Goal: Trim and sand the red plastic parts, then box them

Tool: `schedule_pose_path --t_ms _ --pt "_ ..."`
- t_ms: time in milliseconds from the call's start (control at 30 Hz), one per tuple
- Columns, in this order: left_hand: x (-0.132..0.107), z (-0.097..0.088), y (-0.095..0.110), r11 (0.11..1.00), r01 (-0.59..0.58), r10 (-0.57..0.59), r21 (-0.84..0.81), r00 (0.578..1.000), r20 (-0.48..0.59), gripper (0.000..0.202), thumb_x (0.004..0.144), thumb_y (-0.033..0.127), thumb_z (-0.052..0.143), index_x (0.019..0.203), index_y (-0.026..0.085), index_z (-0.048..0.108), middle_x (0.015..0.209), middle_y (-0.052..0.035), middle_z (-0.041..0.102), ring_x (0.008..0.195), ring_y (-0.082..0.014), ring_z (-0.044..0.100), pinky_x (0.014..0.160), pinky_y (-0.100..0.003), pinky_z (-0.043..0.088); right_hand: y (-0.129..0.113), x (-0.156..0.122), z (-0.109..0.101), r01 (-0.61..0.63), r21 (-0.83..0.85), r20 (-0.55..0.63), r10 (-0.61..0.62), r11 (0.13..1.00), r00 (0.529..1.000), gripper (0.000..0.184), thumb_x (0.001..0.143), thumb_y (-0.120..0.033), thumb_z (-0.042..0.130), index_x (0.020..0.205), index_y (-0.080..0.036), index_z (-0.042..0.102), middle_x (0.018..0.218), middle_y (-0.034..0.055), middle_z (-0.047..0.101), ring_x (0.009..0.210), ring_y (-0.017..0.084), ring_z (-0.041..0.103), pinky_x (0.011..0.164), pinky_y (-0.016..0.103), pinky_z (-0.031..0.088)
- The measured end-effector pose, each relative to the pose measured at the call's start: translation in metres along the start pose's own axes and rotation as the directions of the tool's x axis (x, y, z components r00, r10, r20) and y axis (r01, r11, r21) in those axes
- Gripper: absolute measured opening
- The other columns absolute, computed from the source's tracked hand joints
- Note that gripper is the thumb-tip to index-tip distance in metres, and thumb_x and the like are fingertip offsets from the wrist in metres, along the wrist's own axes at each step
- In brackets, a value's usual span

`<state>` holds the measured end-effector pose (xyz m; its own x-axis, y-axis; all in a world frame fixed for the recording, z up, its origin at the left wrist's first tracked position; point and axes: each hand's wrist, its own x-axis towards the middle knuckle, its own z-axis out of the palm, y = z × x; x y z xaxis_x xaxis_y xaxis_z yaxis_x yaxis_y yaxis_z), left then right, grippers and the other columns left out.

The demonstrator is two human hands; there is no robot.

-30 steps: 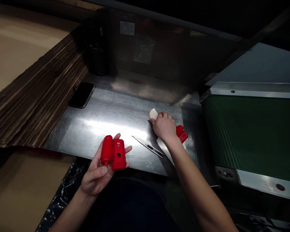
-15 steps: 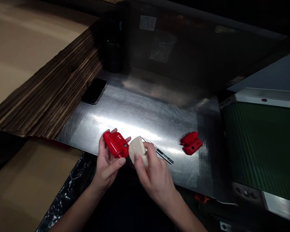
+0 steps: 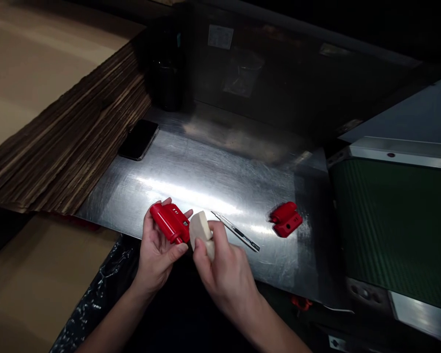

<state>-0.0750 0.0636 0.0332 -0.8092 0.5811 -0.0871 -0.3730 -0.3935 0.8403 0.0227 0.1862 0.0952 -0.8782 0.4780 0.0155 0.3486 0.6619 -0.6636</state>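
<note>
My left hand [image 3: 157,255] is wrapped round a red plastic part [image 3: 168,221] with a rounded barrel and a flat side with small slots. Between the thumb and fingers of my right hand [image 3: 224,262] is an off-white pad [image 3: 200,233], thick and round-edged, probably felt or foam. The pad is against or very close to the red part's right edge; I cannot tell if they touch. Just beyond my right hand a slim utility knife [image 3: 237,232] lies on the metal table [image 3: 206,169]. A second, similar red part [image 3: 286,219] rests farther right.
A black phone [image 3: 138,139] lies beside a tall stack of brown cardboard sheets [image 3: 77,132] on the left. A dark metal panel [image 3: 279,98] rises behind the table. To the right is a green conveyor belt [image 3: 397,220]. Black plastic film [image 3: 95,294] hangs below the front edge.
The whole view has shifted slightly. The pad has turned in my right hand, showing more of its thick edge, and more of the knife is uncovered. Both hands keep their holds.
</note>
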Motion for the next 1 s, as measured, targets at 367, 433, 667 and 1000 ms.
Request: schedule_pose_path --t_ms 367,433,667,1000 --pt "0.004 -0.003 0.001 0.996 -0.018 0.017 -0.085 1.000 -0.006 0.081 0.081 0.010 0.091 0.149 0.041 0.058 0.180 -0.0065 0.025 0.141 -0.0341 0.064 0.111 -0.037 0.061 -0.002 0.001 0.005 0.087 -0.066 -0.119 -0.094 0.994 0.988 0.021 0.109 -0.028 0.041 0.116 -0.017 0.057 0.062 -0.0015 0.069 0.042 0.025 0.068 0.041 0.032 0.036" --pt "0.004 -0.003 0.002 0.995 -0.013 0.013 -0.096 1.000 -0.006 0.082 0.082 0.010 0.091 0.150 0.040 0.058 0.180 -0.0074 0.024 0.140 -0.0343 0.064 0.111 -0.037 0.061 -0.004 0.001 0.005 0.094 -0.027 -0.081 -0.096 0.995 0.992 0.020 0.108 -0.027 0.042 0.116 -0.017 0.057 0.062 -0.0021 0.070 0.043 0.024 0.068 0.041 0.031 0.036" --pt "0.002 -0.006 0.006 0.994 -0.002 0.000 -0.105 1.000 -0.015 0.079 0.082 0.009 0.091 0.148 0.039 0.059 0.179 -0.0071 0.028 0.140 -0.0339 0.065 0.111 -0.037 0.061 -0.005 0.004 0.005 0.063 -0.032 -0.048 -0.065 0.998 0.997 0.019 0.106 -0.029 0.042 0.114 -0.019 0.055 0.061 -0.0024 0.068 0.044 0.025 0.068 0.043 0.031 0.035" --pt "-0.001 -0.009 0.011 0.978 0.050 -0.048 -0.204 0.999 0.016 0.076 0.084 0.018 0.090 0.151 0.039 0.060 0.181 -0.0076 0.024 0.141 -0.0406 0.062 0.107 -0.046 0.063 0.010 0.028 -0.006 -0.241 -0.219 0.036 0.255 0.945 0.966 0.032 0.106 -0.035 0.047 0.130 -0.015 0.058 0.070 0.0037 0.068 0.053 0.023 0.066 0.049 0.027 0.036"
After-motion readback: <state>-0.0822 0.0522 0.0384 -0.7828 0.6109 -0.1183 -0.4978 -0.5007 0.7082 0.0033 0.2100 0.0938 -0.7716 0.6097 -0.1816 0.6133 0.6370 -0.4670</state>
